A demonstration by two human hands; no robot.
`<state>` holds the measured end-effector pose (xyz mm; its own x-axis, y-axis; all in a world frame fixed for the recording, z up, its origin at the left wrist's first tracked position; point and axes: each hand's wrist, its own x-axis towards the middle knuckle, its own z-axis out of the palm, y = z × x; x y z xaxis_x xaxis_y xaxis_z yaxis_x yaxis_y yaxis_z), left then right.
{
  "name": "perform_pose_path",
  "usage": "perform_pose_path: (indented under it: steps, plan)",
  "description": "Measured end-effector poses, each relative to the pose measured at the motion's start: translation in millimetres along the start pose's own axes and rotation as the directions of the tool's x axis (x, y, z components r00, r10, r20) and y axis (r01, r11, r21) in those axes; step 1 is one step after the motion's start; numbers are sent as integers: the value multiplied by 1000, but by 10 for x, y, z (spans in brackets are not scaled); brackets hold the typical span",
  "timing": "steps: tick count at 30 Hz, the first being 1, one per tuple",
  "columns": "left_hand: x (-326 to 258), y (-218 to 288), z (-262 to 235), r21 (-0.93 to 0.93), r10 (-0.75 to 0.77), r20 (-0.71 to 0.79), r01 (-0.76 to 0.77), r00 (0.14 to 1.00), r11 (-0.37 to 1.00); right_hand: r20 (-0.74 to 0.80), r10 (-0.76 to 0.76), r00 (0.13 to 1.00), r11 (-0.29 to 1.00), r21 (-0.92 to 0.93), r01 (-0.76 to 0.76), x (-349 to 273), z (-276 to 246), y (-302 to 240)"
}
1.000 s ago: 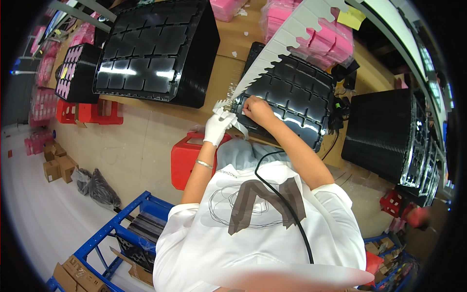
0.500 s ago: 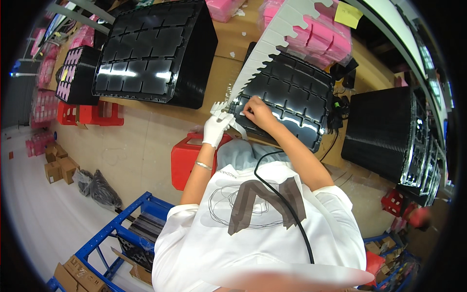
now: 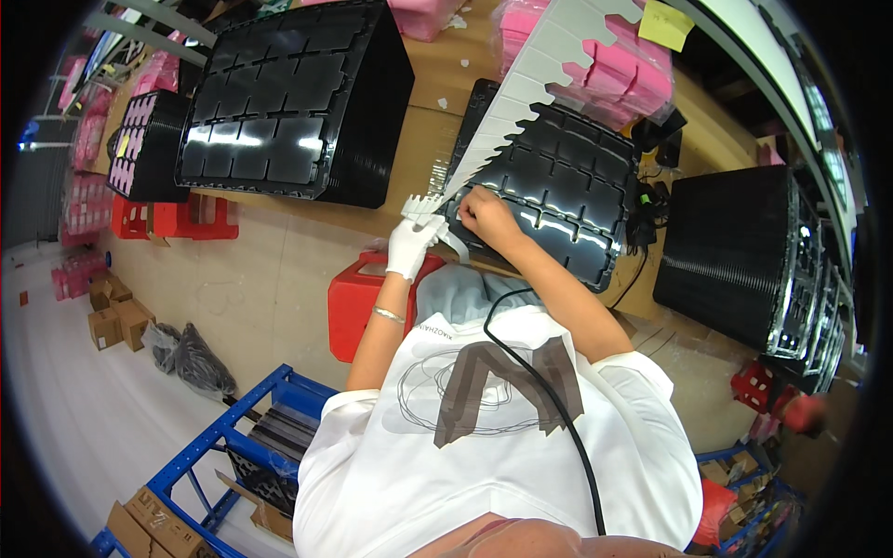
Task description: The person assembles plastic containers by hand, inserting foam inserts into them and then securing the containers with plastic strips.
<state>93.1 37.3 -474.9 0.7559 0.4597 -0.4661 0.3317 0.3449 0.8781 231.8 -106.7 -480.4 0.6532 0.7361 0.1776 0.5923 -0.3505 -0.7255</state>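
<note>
My left hand (image 3: 410, 245), in a white glove, grips the near end of a long white notched strip (image 3: 526, 102) that slants up and away over the bench. Loose white backing curls beside the glove. My bare right hand (image 3: 482, 213) is closed on the same end of the strip, at the near left corner of a glossy black moulded tray (image 3: 567, 191). The tray lies on the brown workbench (image 3: 423, 139) right in front of me.
A tall stack of black trays (image 3: 298, 102) stands at the left of the bench, another stack (image 3: 744, 251) at the right. Pink boxes (image 3: 614, 74) lie behind the tray. A red stool (image 3: 363, 302) sits under me, a blue rack (image 3: 233, 437) at lower left.
Both hands stay at the strip's near end by the tray corner. The strip and hands have shifted only slightly.
</note>
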Motion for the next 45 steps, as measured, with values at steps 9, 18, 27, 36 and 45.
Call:
perform_pose_path:
  steps: [9, 18, 27, 36, 45]
  plan:
    - [-117, 223, 170, -63, -50, -57, 46, 997, 997, 360, 350, 865, 228, 863, -451, -179, -107, -76]
    - [27, 372, 449, -372, -107, 33, 111, 994, 921, 209, 457, 865, 677, 549, -490, -149, -353, -266]
    - [389, 553, 643, -280, -28, -49, 13, 998, 960, -204, 185, 961, 958, 256, -130, 1103, -945, 581]
    - [651, 467, 723, -85, -80, -18, 78, 997, 993, -55, 100, 993, 972, -206, -110, 1793, -777, 1161]
    - [742, 405, 635, -179, -107, 4, 106, 994, 978, -144, 51, 988, 982, -172, -76, 1770, -739, 1196]
